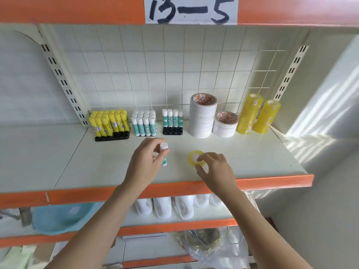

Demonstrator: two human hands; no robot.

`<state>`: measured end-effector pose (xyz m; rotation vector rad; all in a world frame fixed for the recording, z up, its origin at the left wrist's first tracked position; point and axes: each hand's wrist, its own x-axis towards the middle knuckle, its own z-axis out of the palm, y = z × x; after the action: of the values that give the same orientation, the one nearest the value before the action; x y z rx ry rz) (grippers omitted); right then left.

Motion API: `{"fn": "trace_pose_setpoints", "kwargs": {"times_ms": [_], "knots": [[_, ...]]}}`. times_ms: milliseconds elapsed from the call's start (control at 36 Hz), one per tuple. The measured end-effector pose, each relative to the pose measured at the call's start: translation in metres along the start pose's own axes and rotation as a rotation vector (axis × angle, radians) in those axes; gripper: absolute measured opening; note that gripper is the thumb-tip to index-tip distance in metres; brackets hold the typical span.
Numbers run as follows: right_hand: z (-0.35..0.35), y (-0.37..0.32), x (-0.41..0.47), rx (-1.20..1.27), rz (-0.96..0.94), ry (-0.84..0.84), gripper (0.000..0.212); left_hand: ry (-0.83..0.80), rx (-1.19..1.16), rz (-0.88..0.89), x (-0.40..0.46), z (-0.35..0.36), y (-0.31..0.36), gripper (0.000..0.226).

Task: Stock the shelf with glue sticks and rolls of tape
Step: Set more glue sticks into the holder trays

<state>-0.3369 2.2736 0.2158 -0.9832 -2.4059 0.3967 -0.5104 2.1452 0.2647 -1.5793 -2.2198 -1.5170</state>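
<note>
A glue stick [164, 154] is held upright in the left hand [146, 160] at the centre of the frame, pinched between thumb and curled fingers, its long axis vertical; the half-filled black holder [172, 130] is seen just above it and slightly right, nearer this hand than the other; a yellow roll of tape [194, 158] is pinched flat in the right hand [214, 170], right of centre, over the shelf [272, 152]; the stacked yellow rolls [257, 114] lie toward the upper right, well apart from it.
</note>
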Motion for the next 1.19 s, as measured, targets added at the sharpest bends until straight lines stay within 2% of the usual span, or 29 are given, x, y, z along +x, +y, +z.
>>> {"fn": "trace_pose_setpoints", "kwargs": {"times_ms": [167,333,472,583,694,944,1000,1111,1194], "knots": [[0.021,0.006,0.013,-0.117,0.075,-0.127,0.024,-0.03,0.014,-0.019,0.003,0.016,-0.015,0.016],[0.026,0.005,0.022,-0.152,0.131,-0.152,0.03,-0.068,-0.017,-0.063,0.011,0.024,-0.028,0.017],[0.024,-0.018,0.024,0.125,0.015,0.0,0.027,-0.076,-0.058,-0.098,0.016,0.026,-0.037,0.013],[0.025,-0.045,0.028,0.297,-0.03,-0.073,0.037,-0.096,-0.108,-0.144,0.019,0.026,-0.039,0.012],[0.034,-0.06,0.032,0.332,-0.033,-0.151,0.045,-0.109,-0.166,-0.216,0.022,0.022,-0.042,0.013],[0.051,-0.071,0.042,0.378,0.038,-0.164,0.046,-0.172,-0.245,-0.315,0.025,0.012,-0.062,0.012],[0.052,-0.07,0.044,0.363,0.045,-0.15,0.049,-0.2,-0.184,-0.306,0.025,0.009,-0.069,0.011],[0.056,-0.07,0.047,0.357,0.054,-0.119,0.049,-0.272,0.107,-0.099,0.018,0.005,-0.089,0.01],[0.059,-0.071,0.05,0.37,0.091,-0.1,0.046,-0.324,0.334,-0.022,0.012,0.006,-0.101,0.013]]}}
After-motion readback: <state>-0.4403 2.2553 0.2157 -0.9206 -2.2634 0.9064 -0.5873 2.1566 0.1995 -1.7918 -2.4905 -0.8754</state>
